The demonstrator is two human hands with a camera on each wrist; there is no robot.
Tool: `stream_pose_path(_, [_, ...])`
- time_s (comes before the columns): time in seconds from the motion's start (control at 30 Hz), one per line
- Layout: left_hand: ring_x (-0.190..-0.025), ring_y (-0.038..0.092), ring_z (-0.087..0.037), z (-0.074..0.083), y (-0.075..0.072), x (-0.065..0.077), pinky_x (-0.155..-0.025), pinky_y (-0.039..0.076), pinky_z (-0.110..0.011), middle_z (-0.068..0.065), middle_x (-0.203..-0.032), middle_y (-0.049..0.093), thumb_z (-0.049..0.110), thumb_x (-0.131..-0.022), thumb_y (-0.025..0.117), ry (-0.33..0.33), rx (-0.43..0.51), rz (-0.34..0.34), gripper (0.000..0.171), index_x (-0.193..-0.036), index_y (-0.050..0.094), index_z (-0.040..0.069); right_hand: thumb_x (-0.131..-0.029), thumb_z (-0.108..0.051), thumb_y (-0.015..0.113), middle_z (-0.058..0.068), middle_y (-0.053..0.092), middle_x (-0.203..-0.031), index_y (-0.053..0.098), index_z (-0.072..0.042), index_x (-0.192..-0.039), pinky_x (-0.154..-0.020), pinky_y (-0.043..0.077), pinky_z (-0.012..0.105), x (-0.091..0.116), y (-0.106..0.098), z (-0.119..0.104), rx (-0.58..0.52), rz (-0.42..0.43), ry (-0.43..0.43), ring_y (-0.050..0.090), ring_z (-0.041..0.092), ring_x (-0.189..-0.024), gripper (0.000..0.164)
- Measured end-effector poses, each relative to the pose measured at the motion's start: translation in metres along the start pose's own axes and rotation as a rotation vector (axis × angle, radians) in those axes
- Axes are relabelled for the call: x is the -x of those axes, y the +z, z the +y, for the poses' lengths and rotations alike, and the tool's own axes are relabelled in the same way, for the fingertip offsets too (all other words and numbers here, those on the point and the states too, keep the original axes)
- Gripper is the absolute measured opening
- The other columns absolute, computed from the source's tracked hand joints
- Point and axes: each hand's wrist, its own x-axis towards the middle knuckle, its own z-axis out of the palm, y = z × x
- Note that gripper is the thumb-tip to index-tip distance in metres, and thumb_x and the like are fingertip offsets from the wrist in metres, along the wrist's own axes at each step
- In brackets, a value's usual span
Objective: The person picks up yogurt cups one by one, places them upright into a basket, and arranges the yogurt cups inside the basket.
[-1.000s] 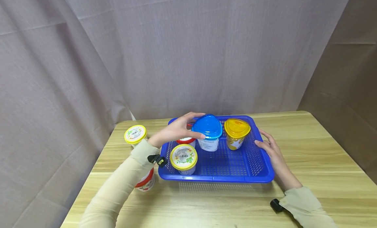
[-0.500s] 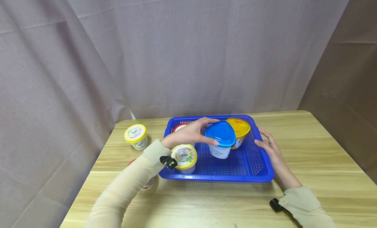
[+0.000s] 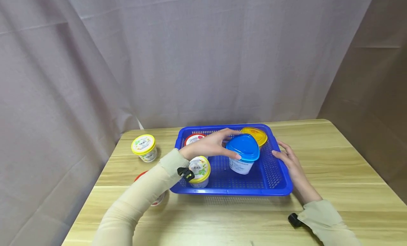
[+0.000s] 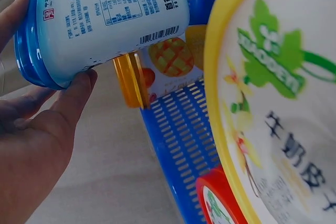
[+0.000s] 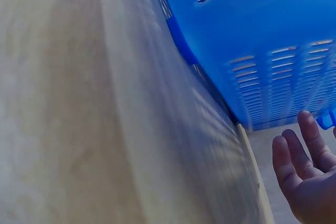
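Note:
My left hand [image 3: 213, 144] grips a white tub with a blue three-cornered lid [image 3: 244, 147], thumb on the near side and fingers behind. The tub is slightly tilted over the blue plastic basket [image 3: 227, 192]; in the left wrist view its printed label and barcode show. Just behind it, partly hidden, is an orange-lidded tub [image 3: 257, 136] with a fruit picture. At the basket's right wall, my right hand [image 3: 294, 166] touches the rim with its thumb. In the right wrist view its fingers [image 5: 312, 145] extend loosely beside the slotted wall.
Inside the basket's left part stand a yellow-lidded cup [image 3: 199, 170] and a red-lidded cup [image 3: 194, 138]. On the wooden table [image 3: 222, 225] to the left are another yellow-lidded cup [image 3: 144, 145] and a red-lidded cup [image 3: 158, 201], mostly behind the left sleeve. A grey curtain [image 3: 203, 62] hangs behind.
My left hand has carried the blue-lidded tub rightward and a little nearer, so it now overlaps the orange-lidded tub. The right hand stays at the basket's rim.

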Motion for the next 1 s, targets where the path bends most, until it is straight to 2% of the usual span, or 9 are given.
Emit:
stream_pose_path(0.1, [-0.134, 0.047, -0.020, 0.002, 0.002, -0.004, -0.099, 0.049, -0.027, 0.000, -0.152, 0.041, 0.037, -0.084, 0.083, 0.000, -0.006, -0.019, 0.083, -0.154, 0.041, 0.021, -0.104, -0.032, 0.055, -0.011, 0.063, -0.107, 0.027, -0.022, -0.155, -0.075, 0.059, 0.032, 0.000, 0.001, 0.001, -0.006, -0.003, -0.003, 0.069, 0.011, -0.088, 0.060])
stream_pose_path(0.4, [-0.130, 0.048, -0.019, 0.005, 0.014, -0.016, -0.100, 0.046, -0.025, -0.004, -0.149, 0.044, 0.034, -0.085, 0.083, 0.063, -0.063, -0.060, 0.081, -0.152, 0.042, 0.014, -0.104, -0.034, 0.054, -0.013, 0.062, -0.107, 0.026, -0.022, -0.156, -0.076, 0.058, 0.030, 0.001, 0.001, 0.000, 0.009, 0.009, 0.004, 0.068, 0.008, -0.090, 0.060])
stream_pose_path(0.7, [-0.124, 0.051, -0.015, 0.010, 0.024, -0.023, -0.099, 0.045, -0.023, -0.002, -0.144, 0.049, 0.039, -0.084, 0.082, 0.065, -0.144, -0.096, 0.082, -0.151, 0.043, 0.013, -0.104, -0.039, 0.053, -0.011, 0.056, -0.113, 0.013, -0.022, -0.161, -0.080, 0.057, 0.027, 0.001, 0.001, 0.000, 0.058, 0.016, 0.029, 0.065, 0.005, -0.094, 0.072])
stream_pose_path(1.0, [-0.126, 0.052, -0.013, 0.010, 0.037, -0.034, -0.101, 0.042, -0.017, -0.005, -0.145, 0.051, 0.036, -0.084, 0.083, 0.101, -0.163, -0.156, 0.083, -0.151, 0.043, 0.008, -0.104, -0.039, 0.051, -0.013, 0.055, -0.112, 0.015, -0.020, -0.161, -0.082, 0.054, 0.022, -0.001, 0.000, 0.001, 0.094, 0.034, 0.037, 0.061, 0.001, -0.097, 0.070])
